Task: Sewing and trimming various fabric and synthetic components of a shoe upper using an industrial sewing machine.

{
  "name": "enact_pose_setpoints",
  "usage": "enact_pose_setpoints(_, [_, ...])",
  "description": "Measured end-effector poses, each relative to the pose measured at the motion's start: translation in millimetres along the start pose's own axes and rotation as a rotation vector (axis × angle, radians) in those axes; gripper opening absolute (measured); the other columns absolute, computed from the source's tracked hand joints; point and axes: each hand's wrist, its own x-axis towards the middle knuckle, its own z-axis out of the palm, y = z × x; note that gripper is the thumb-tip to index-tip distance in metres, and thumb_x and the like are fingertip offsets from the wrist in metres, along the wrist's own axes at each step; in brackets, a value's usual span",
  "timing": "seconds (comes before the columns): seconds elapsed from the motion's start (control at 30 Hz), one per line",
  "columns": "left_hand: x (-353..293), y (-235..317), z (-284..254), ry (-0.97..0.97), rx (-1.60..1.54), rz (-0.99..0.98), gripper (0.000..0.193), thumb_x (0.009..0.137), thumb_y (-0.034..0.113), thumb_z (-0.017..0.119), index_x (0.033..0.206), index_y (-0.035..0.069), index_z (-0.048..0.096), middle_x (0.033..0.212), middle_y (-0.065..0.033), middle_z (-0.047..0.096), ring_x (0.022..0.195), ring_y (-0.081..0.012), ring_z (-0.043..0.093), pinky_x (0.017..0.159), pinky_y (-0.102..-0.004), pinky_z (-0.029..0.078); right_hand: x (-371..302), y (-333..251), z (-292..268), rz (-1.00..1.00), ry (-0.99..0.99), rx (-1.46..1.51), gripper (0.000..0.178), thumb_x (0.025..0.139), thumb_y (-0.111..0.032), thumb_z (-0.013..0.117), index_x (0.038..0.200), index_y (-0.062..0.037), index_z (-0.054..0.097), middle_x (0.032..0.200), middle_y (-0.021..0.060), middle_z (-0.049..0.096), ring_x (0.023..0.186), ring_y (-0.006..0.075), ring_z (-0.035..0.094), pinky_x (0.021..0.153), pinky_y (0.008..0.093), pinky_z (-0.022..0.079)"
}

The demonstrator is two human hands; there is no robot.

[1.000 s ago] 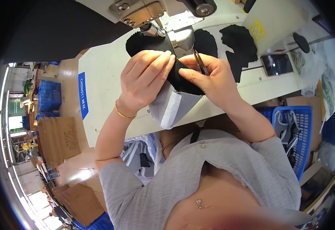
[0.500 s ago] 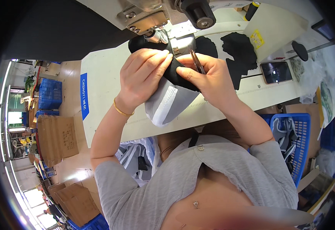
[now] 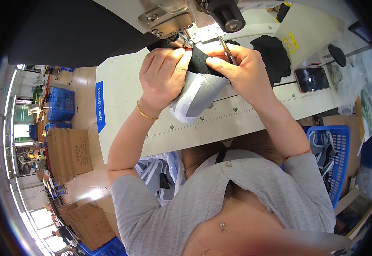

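A grey and white shoe upper (image 3: 199, 93) with a black lining (image 3: 200, 61) lies under the head of a sewing machine (image 3: 171, 26). My left hand (image 3: 164, 77) is closed on the lining's left side, fingertips pinched close to the presser foot (image 3: 181, 41). On the other side my right hand (image 3: 243, 70) pinches the lining's edge between thumb and fingers. Small metal thread snips (image 3: 227, 50) are also tucked in that hand, pointing up toward the machine. The needle point and the seam are hidden behind my fingers and the foot.
Black fabric pieces (image 3: 271, 55) lie on the white table (image 3: 126, 106) to the right, near a phone (image 3: 311, 80). A blue basket (image 3: 337, 158) of shoe uppers stands at the lower right. More uppers (image 3: 158, 173) lie below the table's front edge. Cardboard boxes (image 3: 69, 153) stand at left.
The upper has moved up, farther under the machine head, and both hands have gone with it. My hands keep their grip, and the snips stay in the right one.
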Motion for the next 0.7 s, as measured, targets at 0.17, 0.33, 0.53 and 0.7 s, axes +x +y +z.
enact_pose_setpoints(0.17, [1,4,-11,-0.090,-0.071,-0.085,0.027,0.063,0.005,0.072,0.090,0.003,0.070,0.092,-0.0058,0.065,0.088,-0.0231,0.062,0.082,-0.0365,0.051,-1,-1,2,-0.027,0.007,-0.019,0.017,0.085,-0.010,0.066,0.093,0.0039,0.071,0.068,-0.0021,0.063,0.062,0.0023,0.048,0.054,0.0220,0.039])
enact_pose_setpoints(0.33, [4,-1,-30,-0.052,-0.770,-1.464,0.037,0.077,0.013,0.078,0.107,-0.002,0.062,0.092,-0.0059,0.064,0.098,-0.0190,0.058,0.085,-0.0318,0.045,-4,-6,0,-0.037,0.006,-0.154,0.018,0.084,-0.011,0.068,0.094,0.0035,0.070,0.068,0.0004,0.064,0.061,0.0038,0.050,0.055,0.0239,0.041])
enact_pose_setpoints(0.53, [7,-21,-20,-0.286,-1.266,-1.539,0.020,0.076,0.001,0.068,0.095,-0.003,0.061,0.089,-0.0067,0.064,0.082,-0.0135,0.058,0.075,-0.0280,0.044,-1,-6,-3,-0.112,0.018,-0.370,0.021,0.082,-0.016,0.070,0.096,-0.0012,0.069,0.066,0.0085,0.062,0.057,0.0129,0.054,0.057,0.0282,0.044])
enact_pose_setpoints(0.7, [9,-24,-29,-0.276,-1.142,-1.576,0.020,0.075,-0.003,0.061,0.095,-0.004,0.062,0.083,-0.0067,0.063,0.076,-0.0109,0.056,0.068,-0.0252,0.044,-7,-3,3,-0.287,0.035,-0.579,0.029,0.077,-0.014,0.072,0.105,-0.0064,0.067,0.081,0.0082,0.063,0.064,0.0207,0.061,0.058,0.0316,0.049])
